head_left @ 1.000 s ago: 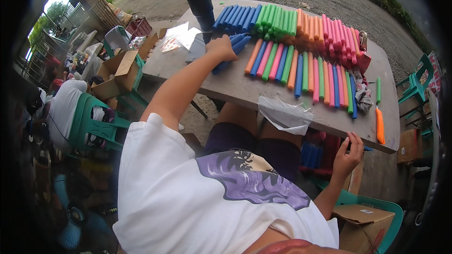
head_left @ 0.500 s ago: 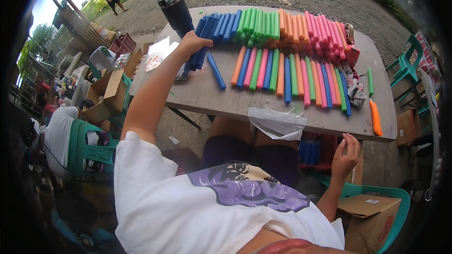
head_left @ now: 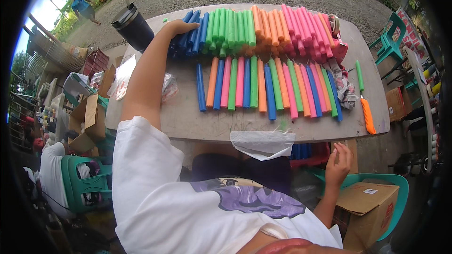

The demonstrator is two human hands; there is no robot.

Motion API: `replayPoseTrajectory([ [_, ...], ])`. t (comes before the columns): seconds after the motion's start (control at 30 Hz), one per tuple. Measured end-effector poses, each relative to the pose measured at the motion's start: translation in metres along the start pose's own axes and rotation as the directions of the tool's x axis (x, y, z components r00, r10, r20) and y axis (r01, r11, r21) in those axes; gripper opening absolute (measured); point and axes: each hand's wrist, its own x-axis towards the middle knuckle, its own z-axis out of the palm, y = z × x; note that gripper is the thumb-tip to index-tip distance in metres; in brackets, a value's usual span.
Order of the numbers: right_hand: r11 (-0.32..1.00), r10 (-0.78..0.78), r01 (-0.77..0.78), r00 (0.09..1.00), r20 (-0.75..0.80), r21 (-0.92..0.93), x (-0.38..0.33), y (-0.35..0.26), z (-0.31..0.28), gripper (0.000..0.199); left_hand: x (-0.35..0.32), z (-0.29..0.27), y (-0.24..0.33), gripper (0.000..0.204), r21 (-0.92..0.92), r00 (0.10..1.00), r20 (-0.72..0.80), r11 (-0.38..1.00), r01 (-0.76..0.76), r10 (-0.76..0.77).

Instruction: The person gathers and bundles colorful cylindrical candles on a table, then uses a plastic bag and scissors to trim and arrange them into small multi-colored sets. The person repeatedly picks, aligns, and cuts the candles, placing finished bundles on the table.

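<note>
Since the earlier frames the left arm has stretched farther across the table, and the single blue stick that lay askew now lies straight at the left end of the row.

Nearest, the right hand (head_left: 338, 164) hangs below the table edge (head_left: 188, 134) with fingers loosely spread, holding nothing, just above a cardboard box (head_left: 367, 207). A clear plastic bag (head_left: 263, 142) droops over the near edge.

On the table, a row of coloured sticks (head_left: 268, 87) lies side by side, blue at the left, then orange, pink and green. Right of it rests an orange-handled knife (head_left: 367, 115).

Farther off, the left hand (head_left: 176, 28) lies palm down on the blue sticks (head_left: 188, 35) at the left end of the back pile; whether its fingers curl round one I cannot tell. A dark tumbler (head_left: 134, 28) stands just beside it.

These sticks look light, stiff and smooth, probably waxy, so likely slippery and apt to snap if bent. Mid-length, pinched across the width, seems the safest hold.
</note>
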Motion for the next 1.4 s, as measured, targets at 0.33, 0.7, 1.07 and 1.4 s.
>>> replayPoseTrajectory([
  [0.33,0.993,-0.100,0.099,0.995,0.014,0.064,0.019,-0.021,0.025,0.018,0.025,0.010,-0.040,0.088,0.332,0.973,-0.200,0.927,0.175,-0.112],
  [0.7,0.989,-0.141,0.141,0.990,0.004,0.044,0.018,-0.023,0.022,0.018,-0.022,0.029,-0.042,0.064,0.147,0.708,-0.671,0.975,-0.164,0.221],
  [1.07,0.836,-0.481,0.496,0.868,-0.123,0.235,0.065,-0.104,0.029,0.024,-0.211,0.146,-0.043,0.075,0.362,0.868,-0.270,0.880,-0.309,0.416],
  [1.4,0.572,-0.719,0.726,0.668,-0.192,0.381,0.094,-0.177,0.043,0.026,-0.126,0.060,-0.083,0.046,0.239,0.575,-0.766,0.958,-0.159,0.287],
])
